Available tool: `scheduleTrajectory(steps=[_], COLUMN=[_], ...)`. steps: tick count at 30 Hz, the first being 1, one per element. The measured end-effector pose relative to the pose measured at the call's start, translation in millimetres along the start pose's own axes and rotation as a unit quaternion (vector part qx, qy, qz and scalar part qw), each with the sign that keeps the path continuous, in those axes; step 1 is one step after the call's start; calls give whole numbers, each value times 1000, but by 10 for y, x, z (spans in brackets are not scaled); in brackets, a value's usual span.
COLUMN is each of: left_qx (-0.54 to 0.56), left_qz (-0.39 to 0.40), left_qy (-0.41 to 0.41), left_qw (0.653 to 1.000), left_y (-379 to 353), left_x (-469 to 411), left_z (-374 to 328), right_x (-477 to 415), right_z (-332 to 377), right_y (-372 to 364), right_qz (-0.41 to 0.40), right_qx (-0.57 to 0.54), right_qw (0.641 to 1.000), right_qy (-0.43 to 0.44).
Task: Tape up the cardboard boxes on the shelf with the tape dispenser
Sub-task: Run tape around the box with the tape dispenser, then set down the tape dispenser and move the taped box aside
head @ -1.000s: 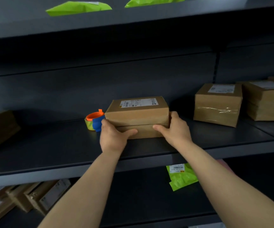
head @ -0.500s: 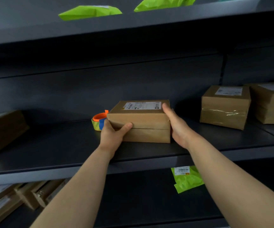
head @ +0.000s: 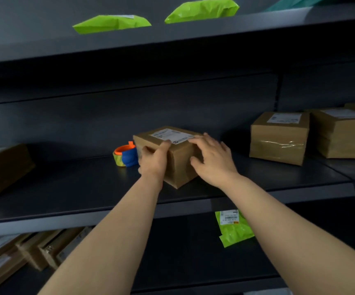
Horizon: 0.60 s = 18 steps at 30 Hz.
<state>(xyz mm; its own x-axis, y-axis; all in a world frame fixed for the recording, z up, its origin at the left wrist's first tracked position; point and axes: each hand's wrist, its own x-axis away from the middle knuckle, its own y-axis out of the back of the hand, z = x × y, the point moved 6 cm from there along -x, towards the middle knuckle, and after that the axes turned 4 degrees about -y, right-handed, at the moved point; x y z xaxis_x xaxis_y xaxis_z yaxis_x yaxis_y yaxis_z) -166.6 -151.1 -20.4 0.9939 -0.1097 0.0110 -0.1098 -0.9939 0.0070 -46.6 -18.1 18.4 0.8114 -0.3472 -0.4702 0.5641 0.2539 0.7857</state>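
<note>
A small brown cardboard box [head: 179, 165] with a white label on top sits on the middle shelf [head: 65, 188], turned so one corner points toward me. My left hand [head: 154, 160] grips its left side, thumb up at the top edge. My right hand [head: 211, 159] lies on its right side with spread fingers reaching onto the top. Just left of the box stands the tape dispenser [head: 126, 155], blue with an orange ring and a yellow-green roll, partly hidden behind my left hand.
Two more taped cardboard boxes [head: 278, 137] [head: 342, 133] stand at the right of the same shelf, another box [head: 4, 169] at the far left. Green mailers [head: 111, 23] lie on the upper shelf, one green mailer [head: 234, 228] and several boxes [head: 29, 252] below.
The box has been rotated on the shelf, from front face toward me to corner toward me. My right hand moved from its right end onto the top and right side.
</note>
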Motion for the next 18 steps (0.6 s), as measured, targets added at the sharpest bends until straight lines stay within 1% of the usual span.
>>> scheduleTrajectory(steps=[2, 3, 4, 5, 6, 7, 9, 10, 13, 16, 18], left_qx=[34, 65, 95, 119, 132, 129, 80, 57, 36, 6, -24], left_qz=[66, 103, 126, 137, 133, 125, 113, 107, 47, -34, -74], left_qy=[6, 3, -5, -7, -10, -15, -37, -54, -89, -125, -142], left_qw=[997, 993, 987, 983, 982, 984, 990, 991, 994, 992, 987], left_y=[-131, -204, -271, -313, -325, -304, -209, -132, 320, 1000, 1521], left_x=[68, 123, 156, 186, 222, 253, 241, 208, 49, -71, -185], left_z=[-47, -77, -89, -83, -62, -46, -3, 12, -35, -179, -206], right_x=[52, 66, 75, 82, 93, 104, 108, 93, -2, -91, -137], right_z=[2, -17, -38, -51, -42, 10, 250, 398, 836, 1216, 1524], right_y=[140, 172, 182, 177, 184, 211, 251, 237, 54, -285, -589], right_qz=[-86, -95, -86, -74, -77, -101, -156, -158, -109, -71, -35], right_qx=[6, 2, -3, 3, 20, 40, 43, 16, -88, -118, -139], right_qw=[996, 994, 993, 991, 989, 986, 985, 987, 990, 990, 989], right_qy=[-32, -57, -85, -112, -128, -124, -62, -28, 30, 44, 45])
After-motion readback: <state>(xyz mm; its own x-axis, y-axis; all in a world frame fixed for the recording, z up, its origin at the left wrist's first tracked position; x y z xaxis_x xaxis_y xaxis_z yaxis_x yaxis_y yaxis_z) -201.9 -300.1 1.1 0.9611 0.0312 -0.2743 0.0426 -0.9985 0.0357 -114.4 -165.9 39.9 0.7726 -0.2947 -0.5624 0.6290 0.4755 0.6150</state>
